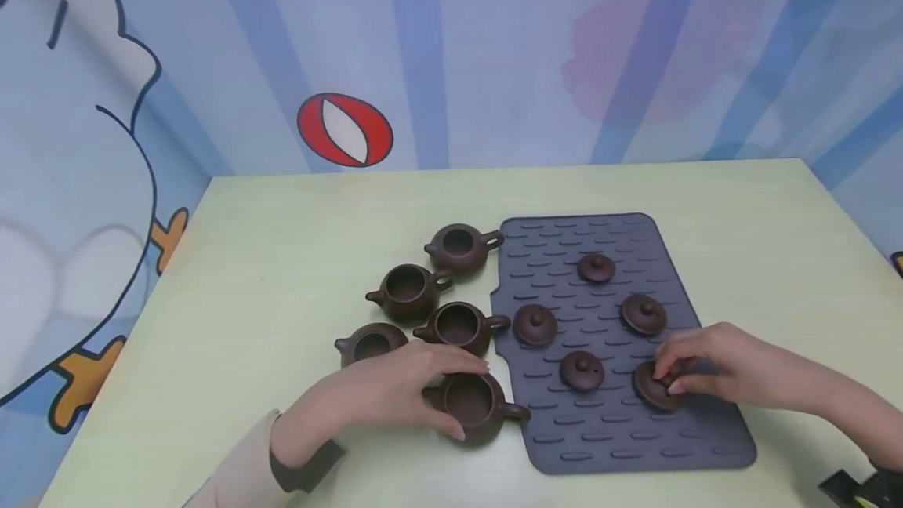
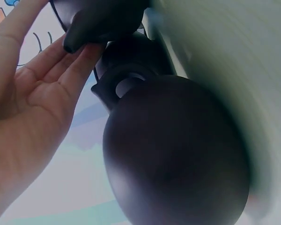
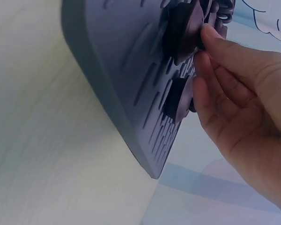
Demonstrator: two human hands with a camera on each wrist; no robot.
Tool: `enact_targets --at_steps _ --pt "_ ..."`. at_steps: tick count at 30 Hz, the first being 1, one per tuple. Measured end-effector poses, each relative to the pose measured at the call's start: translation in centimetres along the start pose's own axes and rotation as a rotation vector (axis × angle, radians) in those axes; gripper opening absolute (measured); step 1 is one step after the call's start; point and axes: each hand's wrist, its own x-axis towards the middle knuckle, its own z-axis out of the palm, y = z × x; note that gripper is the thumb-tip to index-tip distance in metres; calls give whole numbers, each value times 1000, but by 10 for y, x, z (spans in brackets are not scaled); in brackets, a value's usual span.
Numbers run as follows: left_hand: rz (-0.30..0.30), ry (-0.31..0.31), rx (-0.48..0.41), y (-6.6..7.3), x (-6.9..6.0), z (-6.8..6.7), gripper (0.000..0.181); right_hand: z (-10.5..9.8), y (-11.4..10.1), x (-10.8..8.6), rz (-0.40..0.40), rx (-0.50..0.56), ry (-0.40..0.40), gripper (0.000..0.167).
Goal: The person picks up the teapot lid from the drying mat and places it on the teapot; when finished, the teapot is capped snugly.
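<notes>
Step in hand, I'd judge: picking up a lid. R hand [image 1: 719,363] pinches the knob of the near R lid [image 1: 649,394] btwn thumb & fingers, at approx 5 o'clock from the centre of the mat [image 1: 635,445]; can't tell if it's off the mat. L hand [image 1: 395,382] grips the nearest pot [image 1: 483,433] — thumb on its 6 o'clock side, fingers on the 12, spout at 9, handle at approx 3 and reaching the mat's edge. All 5 pots have bare mouths.

Next move prob. calls for a straight lift by the knob, a carry toward 9 o'clock w/ the gripped pot kept steady, then a level set-down on its rim. The near middle lid [image 1: 582,371] sits btwn the 2, so the pinched lid needs some height to pass it. The L lid [image 1: 534,324] is off that line, approx 1 o'clock from the gripped pot. Whether lid & pot fit, can't tell.

Edges: mat's R edge runs near the pinched lid on its 3 o'clock side, under the R hand. The middle pot [image 1: 440,329] is just beside the gripped pot at 12 o'clock, w/ the L pot [image 1: 353,353] at 10 — tight for the L fingers. Free room: bench [image 1: 268,257] at 9 o'clock of the pots, plus the mat's bare 6 o'clock strip.
</notes>
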Motion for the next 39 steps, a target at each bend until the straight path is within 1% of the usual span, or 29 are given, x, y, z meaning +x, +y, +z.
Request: enact_targets --at_steps 3,7,13,17,21,25,27,29,33,39 --pt "4 4 -19 -2 1 1 60 0 -3 -1 -11 -40 29 24" --pt "3 9 -42 -4 2 1 59 0 -10 1 -26 -57 82 29" --pt "2 16 -59 -4 2 1 59 3 -26 12 -95 -85 150 34" --pt "-7 27 -62 -3 2 1 59 7 -33 21 -153 -105 213 37" --pt "-25 31 -54 -2 1 2 59 11 -41 31 -221 -68 252 35" --pt "-34 23 -57 -1 1 2 59 14 -52 40 -258 -44 248 23" --pt "-25 24 -60 -2 0 2 59 15 -58 46 -270 -41 246 20" --pt "-21 25 -61 -2 0 3 59 15 -64 52 -276 -25 244 20" --pt "-3 31 -54 -3 0 3 58 18 -72 69 -321 -16 240 21" --pt "-2 21 -53 -3 0 4 58 23 -82 94 -384 -25 190 22"
